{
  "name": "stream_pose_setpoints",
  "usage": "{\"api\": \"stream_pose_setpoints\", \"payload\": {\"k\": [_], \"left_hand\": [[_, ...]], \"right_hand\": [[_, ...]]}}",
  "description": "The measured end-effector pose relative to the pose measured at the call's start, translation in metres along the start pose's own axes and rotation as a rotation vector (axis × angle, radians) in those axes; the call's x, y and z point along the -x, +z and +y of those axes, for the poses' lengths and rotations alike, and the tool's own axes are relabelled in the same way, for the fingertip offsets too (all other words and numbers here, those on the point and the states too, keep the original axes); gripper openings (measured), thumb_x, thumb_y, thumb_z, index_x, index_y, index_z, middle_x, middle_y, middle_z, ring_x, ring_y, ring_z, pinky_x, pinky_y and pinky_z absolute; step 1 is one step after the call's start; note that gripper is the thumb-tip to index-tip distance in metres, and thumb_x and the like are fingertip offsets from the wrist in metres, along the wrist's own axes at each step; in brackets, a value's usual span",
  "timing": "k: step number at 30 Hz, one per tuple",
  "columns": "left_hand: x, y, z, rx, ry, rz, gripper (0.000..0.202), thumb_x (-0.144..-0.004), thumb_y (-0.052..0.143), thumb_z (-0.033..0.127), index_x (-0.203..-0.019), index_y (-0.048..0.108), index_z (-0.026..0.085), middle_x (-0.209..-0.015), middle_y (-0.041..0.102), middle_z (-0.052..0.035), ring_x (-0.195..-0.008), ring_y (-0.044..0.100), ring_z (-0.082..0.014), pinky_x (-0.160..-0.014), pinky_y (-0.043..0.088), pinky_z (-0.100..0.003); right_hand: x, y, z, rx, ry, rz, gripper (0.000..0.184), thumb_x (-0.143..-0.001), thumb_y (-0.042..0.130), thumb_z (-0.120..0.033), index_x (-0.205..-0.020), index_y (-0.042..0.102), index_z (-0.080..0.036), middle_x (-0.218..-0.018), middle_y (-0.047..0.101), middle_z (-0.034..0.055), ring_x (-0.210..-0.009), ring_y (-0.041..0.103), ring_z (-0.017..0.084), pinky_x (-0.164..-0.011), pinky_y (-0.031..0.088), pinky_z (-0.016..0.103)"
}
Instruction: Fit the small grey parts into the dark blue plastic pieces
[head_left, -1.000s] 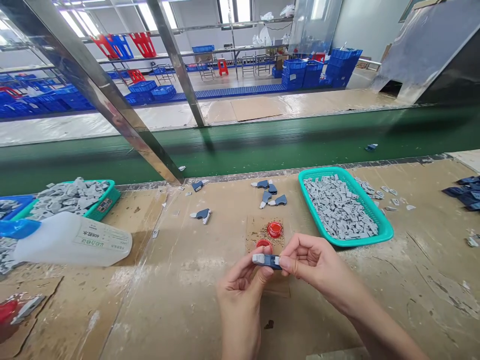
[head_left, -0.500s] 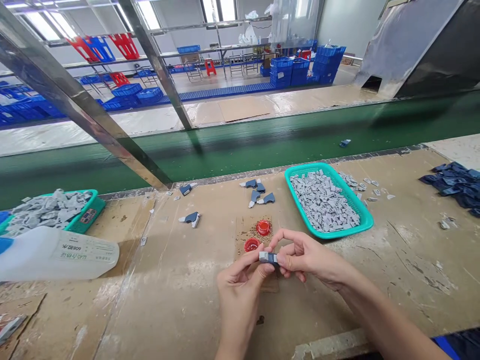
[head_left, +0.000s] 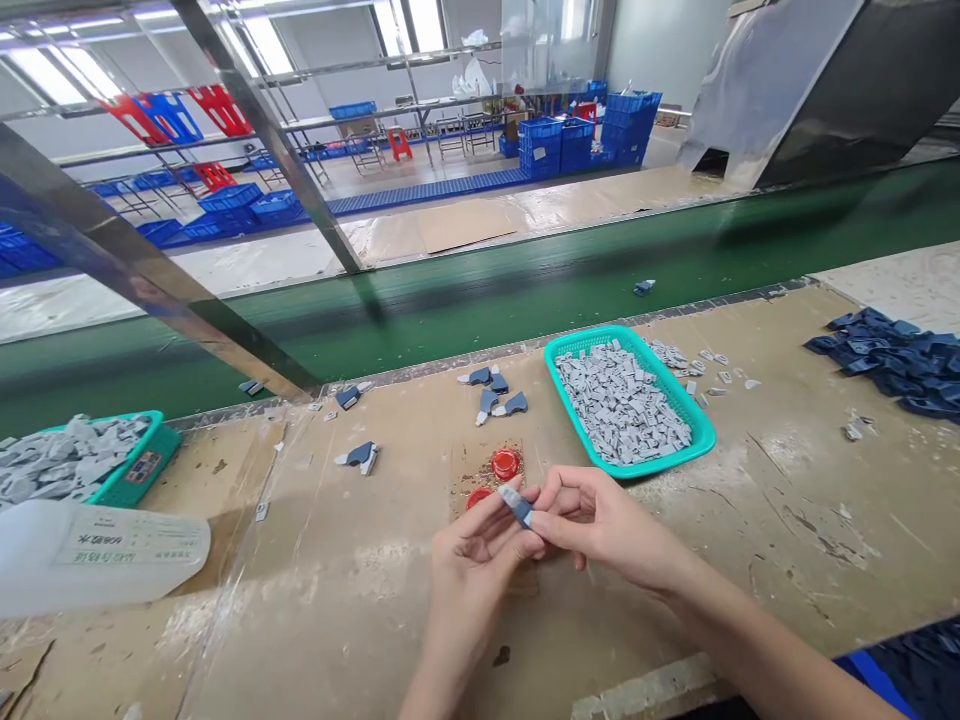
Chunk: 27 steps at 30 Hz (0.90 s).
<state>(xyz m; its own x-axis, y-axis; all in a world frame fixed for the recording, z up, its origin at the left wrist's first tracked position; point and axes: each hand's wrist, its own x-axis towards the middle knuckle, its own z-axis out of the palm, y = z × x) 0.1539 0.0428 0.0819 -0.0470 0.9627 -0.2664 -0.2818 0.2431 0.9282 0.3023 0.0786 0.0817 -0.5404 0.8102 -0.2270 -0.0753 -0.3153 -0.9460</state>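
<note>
blue-grey part [head_left: 517, 506] tipped from level, grey end now raised | left hand [head_left: 472, 555], right hand [head_left: 600, 525]: fingertips pinched on it | above bench [head_left: 360, 600] middle, toward near edge, beside red caps [head_left: 506, 463]

The fingertips of the left hand [head_left: 469, 560] and the right hand [head_left: 600, 525] cover much of the part [head_left: 517, 506] pinched between them. Only its upper end shows, too small to tell its shape. At ten o'clock of the part, a red cap [head_left: 477, 497] is half hidden behind the left fingers. Both forearms run off the bottom edge.

At nine o'clock the jug [head_left: 97, 555] is cut by the left edge, and its label print is too small to read. The basket [head_left: 169, 440] above it is cut there too. At three o'clock the blue pile [head_left: 892, 360] runs off the right edge. At five o'clock a blue thing [head_left: 900, 670] is cut by the corner, and what it is cannot be told. At one o'clock, on the belt [head_left: 525, 290], a scrap [head_left: 643, 287] is too small to make out.
</note>
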Motion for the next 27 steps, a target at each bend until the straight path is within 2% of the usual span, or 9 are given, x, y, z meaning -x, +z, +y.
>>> {"api": "stream_pose_setpoints", "payload": {"k": [2, 4, 8, 10, 12, 16, 20, 23, 27], "left_hand": [[-0.007, -0.004, 0.003, -0.055, 0.016, -0.043, 0.047, -0.068, 0.075, 0.021, -0.113, 0.064, 0.018, -0.109, 0.068, -0.0113, -0.103, 0.063, -0.0254, -0.084, 0.054, -0.031], [-0.02, -0.013, 0.007, -0.157, 0.099, -0.03, 0.055, -0.074, 0.07, 0.025, -0.126, 0.053, 0.018, -0.114, 0.066, -0.0109, -0.111, 0.058, -0.0224, -0.095, 0.047, -0.031], [-0.069, -0.047, 0.022, -0.515, 0.315, 0.086, 0.056, -0.084, 0.054, 0.03, -0.136, 0.038, 0.018, -0.115, 0.063, -0.0099, -0.111, 0.057, -0.0179, -0.1, 0.041, -0.033], [-0.105, -0.065, 0.034, -0.768, 0.429, 0.135, 0.051, -0.086, 0.045, 0.026, -0.135, 0.039, 0.015, -0.111, 0.063, -0.01, -0.106, 0.059, -0.0171, -0.098, 0.042, -0.034], [-0.143, -0.077, 0.046, -0.897, 0.47, 0.178, 0.048, -0.085, 0.041, 0.019, -0.132, 0.043, 0.013, -0.106, 0.063, -0.0105, -0.102, 0.059, -0.0184, -0.098, 0.041, -0.037], [-0.208, -0.083, 0.061, -1.109, 0.48, 0.234, 0.05, -0.079, 0.043, 0.009, -0.128, 0.049, 0.01, -0.104, 0.065, -0.0137, -0.103, 0.058, -0.0262, -0.096, 0.038, -0.045], [-0.248, -0.081, 0.062, -1.282, 0.491, 0.163, 0.051, -0.081, 0.05, 0.01, -0.131, 0.046, 0.014, -0.113, 0.062, -0.0139, -0.108, 0.056, -0.027, -0.094, 0.04, -0.046], [-0.259, -0.08, 0.06, -1.347, 0.522, 0.082, 0.044, -0.085, 0.054, 0.021, -0.128, 0.048, 0.016, -0.12, 0.058, -0.0119, -0.113, 0.052, -0.0258, -0.096, 0.038, -0.049], [-0.244, -0.075, 0.056, -1.357, 0.596, 0.012, 0.038, -0.087, 0.051, 0.031, -0.121, 0.052, 0.014, -0.121, 0.055, -0.0134, -0.119, 0.044, -0.0277, -0.1, 0.031, -0.049]], "right_hand": [[-0.001, -0.01, -0.01, 0.08, 0.0, -0.039, 0.028, -0.086, 0.057, -0.044, -0.081, 0.055, -0.017, -0.081, 0.068, 0.0068, -0.073, 0.063, 0.018, -0.046, 0.042, 0.019], [-0.001, -0.032, -0.021, 0.272, -0.044, 0.028, 0.028, -0.09, 0.049, -0.044, -0.092, 0.061, -0.018, -0.085, 0.069, 0.0065, -0.075, 0.063, 0.018, -0.052, 0.045, 0.023], [-0.007, -0.098, -0.039, 1.001, -0.132, 0.463, 0.016, -0.088, 0.054, -0.027, -0.096, 0.068, -0.025, -0.092, 0.068, 0.003, -0.085, 0.059, 0.022, -0.067, 0.042, 0.031], [-0.015, -0.123, -0.041, 1.26, -0.052, 0.461, 0.011, -0.082, 0.061, -0.022, -0.085, 0.072, -0.026, -0.084, 0.069, 0.0021, -0.09, 0.056, 0.025, -0.069, 0.04, 0.033], [-0.025, -0.136, -0.041, 1.375, 0.016, 0.369, 0.009, -0.079, 0.066, -0.021, -0.078, 0.073, -0.027, -0.079, 0.069, 0.0013, -0.091, 0.054, 0.027, -0.069, 0.04, 0.032], [-0.039, -0.13, -0.04, 1.493, 0.14, 0.303, 0.005, -0.078, 0.069, -0.031, -0.077, 0.073, -0.028, -0.079, 0.069, 0.0019, -0.092, 0.054, 0.026, -0.06, 0.038, 0.028], [-0.044, -0.118, -0.041, 1.556, 0.194, 0.309, 0.004, -0.077, 0.071, -0.026, -0.076, 0.07, -0.022, -0.077, 0.067, 0.0059, -0.094, 0.056, 0.029, -0.055, 0.037, 0.026], [-0.044, -0.115, -0.039, 1.613, 0.174, 0.283, 0.007, -0.081, 0.065, -0.021, -0.077, 0.068, -0.015, -0.079, 0.066, 0.0114, -0.087, 0.058, 0.029, -0.055, 0.038, 0.027], [-0.044, -0.112, -0.031, 1.702, 0.109, 0.245, 0.008, -0.082, 0.059, -0.013, -0.081, 0.066, -0.009, -0.082, 0.064, 0.017, -0.08, 0.06, 0.028, -0.065, 0.042, 0.033]]}}
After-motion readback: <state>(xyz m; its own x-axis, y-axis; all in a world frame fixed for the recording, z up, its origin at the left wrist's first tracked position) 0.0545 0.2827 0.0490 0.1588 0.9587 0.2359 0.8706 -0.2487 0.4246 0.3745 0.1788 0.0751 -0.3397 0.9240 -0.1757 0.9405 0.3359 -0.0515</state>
